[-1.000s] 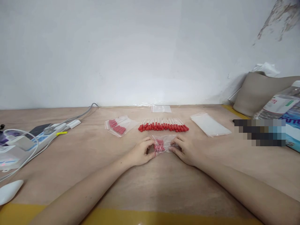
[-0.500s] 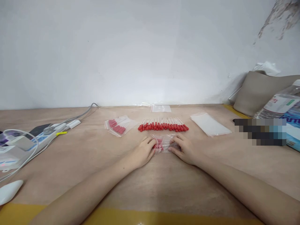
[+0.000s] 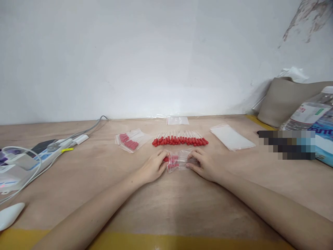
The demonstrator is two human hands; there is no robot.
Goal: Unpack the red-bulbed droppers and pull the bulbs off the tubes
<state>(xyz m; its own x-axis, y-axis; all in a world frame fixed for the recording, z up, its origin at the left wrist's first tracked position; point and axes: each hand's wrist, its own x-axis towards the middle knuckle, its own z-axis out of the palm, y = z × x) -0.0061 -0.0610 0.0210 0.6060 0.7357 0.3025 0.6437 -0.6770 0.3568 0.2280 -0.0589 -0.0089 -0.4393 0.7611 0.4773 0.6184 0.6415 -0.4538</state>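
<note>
On plywood (image 3: 179, 208), crinkly pouch (image 3: 180, 160) pinched, left hand (image 3: 151, 168), right hand (image 3: 206, 167)

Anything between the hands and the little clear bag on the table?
Nothing visible. The left hand and the right hand both pinch the bag, one at each end. The row of red-tipped sticks lies beyond it.

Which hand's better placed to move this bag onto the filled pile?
Left, probably: the left hand holds the bag by the end nearer the filled bags; the right hand grips the far end and would have to cross.
</note>
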